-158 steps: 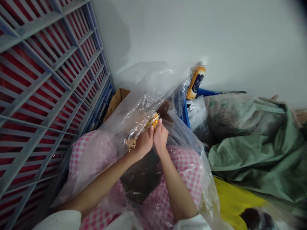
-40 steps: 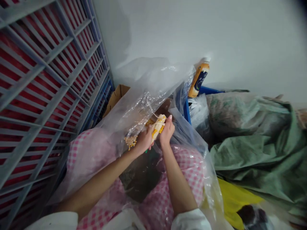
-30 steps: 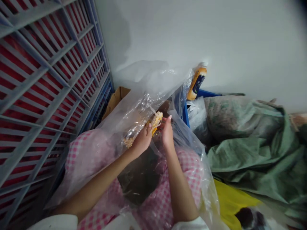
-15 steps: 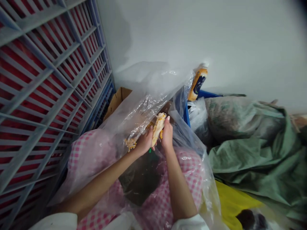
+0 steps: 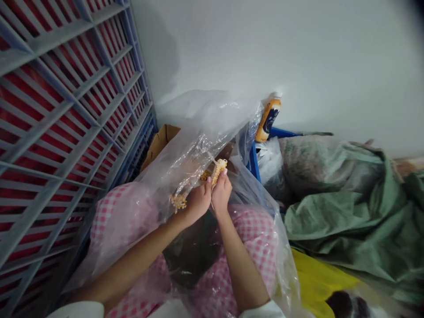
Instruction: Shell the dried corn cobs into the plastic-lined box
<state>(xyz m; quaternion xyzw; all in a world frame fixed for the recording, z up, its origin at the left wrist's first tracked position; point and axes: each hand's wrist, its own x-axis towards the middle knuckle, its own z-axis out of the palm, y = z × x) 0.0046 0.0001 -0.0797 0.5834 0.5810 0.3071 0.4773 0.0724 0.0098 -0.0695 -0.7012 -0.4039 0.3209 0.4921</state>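
Observation:
Both hands grip an ear of corn [image 5: 219, 169], its pale tip pointing up and away from me. My left hand [image 5: 198, 201] closes on its left side, thumb against the cob. Around the right side wrap the fingers of my right hand [image 5: 221, 193], thumb near the top. Yellow kernels still show along the cob. A clear plastic bag [image 5: 205, 145] spreads open over my lap beneath the hands. Loose corn kernels [image 5: 179, 201] lie in the bag left of my left hand, and more show just behind the fingers.
Stacked plastic crates [image 5: 73, 101] rise on the left, beside a cardboard box [image 5: 162, 140]. An orange drink bottle [image 5: 269, 117] leans by the wall above a blue bin [image 5: 254, 163]. Green sacks [image 5: 338, 216] and a yellow bag [image 5: 321, 282] lie on the right.
The ear of corn has turned, showing more kernels and less bare cob. My right hand has moved down and left, closer to the left hand. The view has shifted slightly.

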